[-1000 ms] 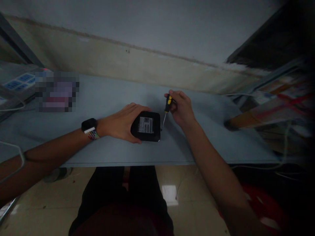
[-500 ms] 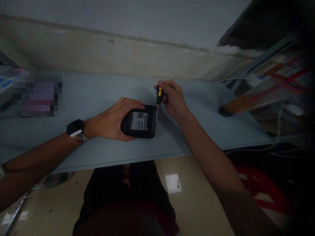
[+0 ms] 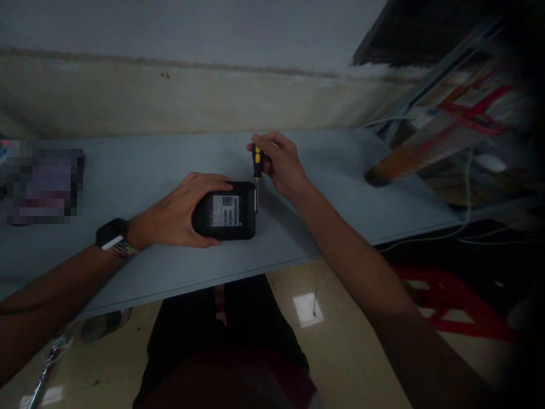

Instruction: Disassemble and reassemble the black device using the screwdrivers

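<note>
Box (image 3: 247, 211), black with rounded corners, is on the grey surface (image 3: 140, 162), near the middle of its length, with a white label (image 3: 225, 211) facing up. Whether its whole underside touches is hard to tell. The left hand (image 3: 174, 213) grasps its left end, the thumb along the near side and the fingers over the far side. A dark watch (image 3: 111, 234) with a multicoloured band is on that wrist.

The right hand (image 3: 280, 165) grips a screwdriver (image 3: 258, 162) by its black and yellow handle, which points up and away from the person. The thin shaft runs down along the box's right side, its tip just beside that side; whether they touch cannot be told.

At the far left a blurred-out item (image 3: 45, 184) lies on the surface. To the right a brown-ended tube (image 3: 395, 167) leans over the edge, near a pale cable (image 3: 467, 193). A wall (image 3: 255, 102) stands behind, and a red object (image 3: 455, 307) is low at the right.
</note>
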Motion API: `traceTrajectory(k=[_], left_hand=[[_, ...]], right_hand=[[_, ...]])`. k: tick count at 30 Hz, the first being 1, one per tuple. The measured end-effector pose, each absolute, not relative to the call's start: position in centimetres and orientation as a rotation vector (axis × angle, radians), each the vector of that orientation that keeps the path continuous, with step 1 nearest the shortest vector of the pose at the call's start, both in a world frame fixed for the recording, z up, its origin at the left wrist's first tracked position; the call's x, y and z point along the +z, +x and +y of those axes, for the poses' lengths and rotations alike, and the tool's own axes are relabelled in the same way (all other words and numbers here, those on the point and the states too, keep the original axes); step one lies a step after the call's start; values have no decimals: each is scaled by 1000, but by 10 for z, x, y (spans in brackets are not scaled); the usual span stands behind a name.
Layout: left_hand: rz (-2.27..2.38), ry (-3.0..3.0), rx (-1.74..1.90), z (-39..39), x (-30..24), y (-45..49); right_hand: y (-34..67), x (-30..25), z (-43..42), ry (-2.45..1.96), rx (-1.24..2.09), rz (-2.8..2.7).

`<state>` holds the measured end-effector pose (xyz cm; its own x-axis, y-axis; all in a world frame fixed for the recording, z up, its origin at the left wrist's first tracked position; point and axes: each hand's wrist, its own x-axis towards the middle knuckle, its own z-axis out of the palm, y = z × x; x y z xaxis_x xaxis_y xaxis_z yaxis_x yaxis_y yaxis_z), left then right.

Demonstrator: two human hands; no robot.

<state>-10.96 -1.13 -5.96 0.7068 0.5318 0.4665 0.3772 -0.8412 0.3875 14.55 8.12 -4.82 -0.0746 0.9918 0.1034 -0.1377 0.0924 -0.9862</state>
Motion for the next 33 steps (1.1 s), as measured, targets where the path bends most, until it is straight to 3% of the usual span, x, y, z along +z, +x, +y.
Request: traceTrajectory(k=[33], left_hand=[[643, 2567, 1059, -17, -68, -101]], right_hand=[[147, -44, 78, -925, 1313, -1201]])
